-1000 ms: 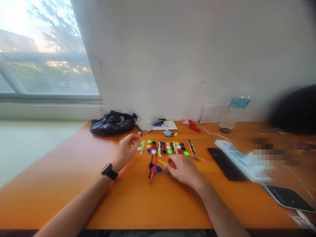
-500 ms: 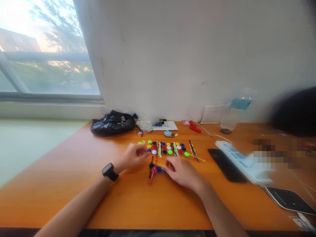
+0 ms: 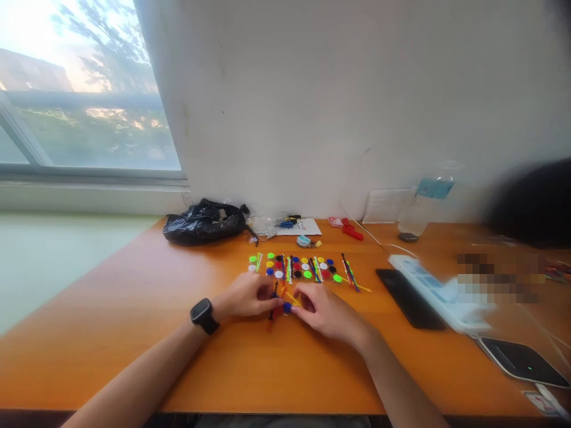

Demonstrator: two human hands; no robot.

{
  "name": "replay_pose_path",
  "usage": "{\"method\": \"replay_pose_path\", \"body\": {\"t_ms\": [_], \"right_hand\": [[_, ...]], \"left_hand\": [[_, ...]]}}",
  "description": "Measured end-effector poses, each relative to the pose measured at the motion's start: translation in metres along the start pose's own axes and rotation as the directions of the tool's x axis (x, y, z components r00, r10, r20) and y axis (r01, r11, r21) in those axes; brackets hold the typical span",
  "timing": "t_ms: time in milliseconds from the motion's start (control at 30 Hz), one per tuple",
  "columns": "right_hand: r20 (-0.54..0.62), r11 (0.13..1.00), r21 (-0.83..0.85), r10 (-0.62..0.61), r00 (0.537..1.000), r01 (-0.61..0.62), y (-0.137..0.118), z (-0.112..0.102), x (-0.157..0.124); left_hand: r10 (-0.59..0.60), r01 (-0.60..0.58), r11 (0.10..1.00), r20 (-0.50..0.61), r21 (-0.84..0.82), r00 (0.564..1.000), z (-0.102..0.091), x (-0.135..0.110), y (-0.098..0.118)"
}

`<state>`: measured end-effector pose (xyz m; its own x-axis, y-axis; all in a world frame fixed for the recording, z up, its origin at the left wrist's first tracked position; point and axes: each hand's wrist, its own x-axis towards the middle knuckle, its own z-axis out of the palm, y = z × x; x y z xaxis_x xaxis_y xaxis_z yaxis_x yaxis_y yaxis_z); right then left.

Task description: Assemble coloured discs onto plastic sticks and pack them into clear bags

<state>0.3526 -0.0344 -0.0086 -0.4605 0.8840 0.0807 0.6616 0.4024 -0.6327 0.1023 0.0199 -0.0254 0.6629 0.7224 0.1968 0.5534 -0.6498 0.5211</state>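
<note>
Between my hands sits a small cluster of plastic sticks and discs, with a dark arrow-ended stick (image 3: 272,314), a yellow stick (image 3: 291,296) and a blue disc (image 3: 286,308). My left hand (image 3: 250,294), with a black watch on its wrist, pinches at the left side of the cluster and covers part of it. From the right, my right hand (image 3: 328,309) has its thumb and fingertips closed at the blue disc and yellow stick. Just beyond lie rows of coloured discs (image 3: 305,267) and grouped arrow-ended sticks (image 3: 350,272).
At the back left lies a black plastic bag (image 3: 205,223), beside clear wrapping and a paper sheet (image 3: 307,226). To the right are a dark phone (image 3: 408,297), a white power strip (image 3: 428,279) and a bottle (image 3: 414,214). A second dark device (image 3: 521,359) rests near the right edge.
My left hand has moved right and nearer to me, from beside the disc rows onto the cluster, now covering its red and black discs. My right hand has hardly moved.
</note>
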Motion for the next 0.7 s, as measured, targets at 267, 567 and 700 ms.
{"method": "replay_pose_path", "body": {"t_ms": [267, 567, 700], "right_hand": [[0.081, 0.986, 0.150, 0.059, 0.995, -0.071, 0.007, 0.003, 0.001], [-0.084, 1.000, 0.029, 0.012, 0.996, -0.009, -0.009, -0.008, 0.000], [-0.216, 1.000, 0.005, -0.015, 0.976, 0.017, -0.035, -0.043, -0.013]], "left_hand": [[-0.039, 0.038, 0.996, 0.011, 0.079, 0.999, 0.004, 0.001, 0.005], [-0.039, 0.055, 0.995, -0.177, 0.088, 0.983, -0.003, 0.001, 0.005], [0.052, -0.020, 0.997, -0.477, 0.072, 0.877, -0.041, -0.006, 0.018]]}}
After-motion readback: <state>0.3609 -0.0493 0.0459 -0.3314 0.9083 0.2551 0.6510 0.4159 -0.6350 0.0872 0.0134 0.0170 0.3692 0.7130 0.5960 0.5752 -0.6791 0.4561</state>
